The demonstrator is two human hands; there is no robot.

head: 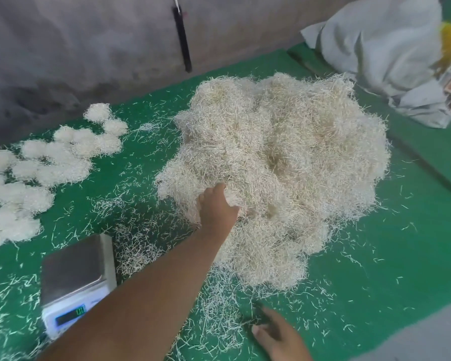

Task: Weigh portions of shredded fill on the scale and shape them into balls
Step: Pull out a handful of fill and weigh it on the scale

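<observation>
Shredded fill (pixel 279 162) lies in one large pale heap on the green mat (pixel 391 269), right of centre, with loose strands scattered over the mat all around it. Person's left hand (pixel 218 209) reaches forward across the mat into the near-left edge of the heap; its fingers are buried in the strands and curled into them, thumb on the outside, so it grips a clump of fill. How much it holds cannot be told. Right hand (pixel 276 334) is low at the near edge of the mat, palm down among scattered strands, fingers loosely spread and holding nothing.

Scale (pixel 76 280) sits on the mat near-left of the heap, just beside the left forearm, which covers part of its front. Its steel pan is bare; the display is lit but the digits are unreadable.

Finished balls (pixel 37 173) of fill are grouped on the far left of the mat, touching one another, well apart from the heap. Grey sack (pixel 375 48) lies at far right beside the wall.
</observation>
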